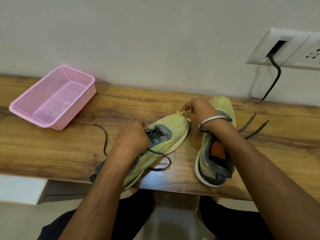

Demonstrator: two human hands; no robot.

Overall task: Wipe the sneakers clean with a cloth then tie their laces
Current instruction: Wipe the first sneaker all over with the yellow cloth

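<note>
Laces [156, 132] in left grip [131, 135].

The left hand [131, 134] is covering the left sneaker's [162, 135] laces; the wall socket [290, 49] is running off the right edge.

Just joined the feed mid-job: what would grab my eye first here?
Two yellow-green sneakers on the wooden table: the left sneaker angled across the middle, the right sneaker beside it, dark laces loose. The left hand grips the left one's laces, while the right hand pinches a small yellow piece near its toe. A pink basket sits far left by the wall.
</note>
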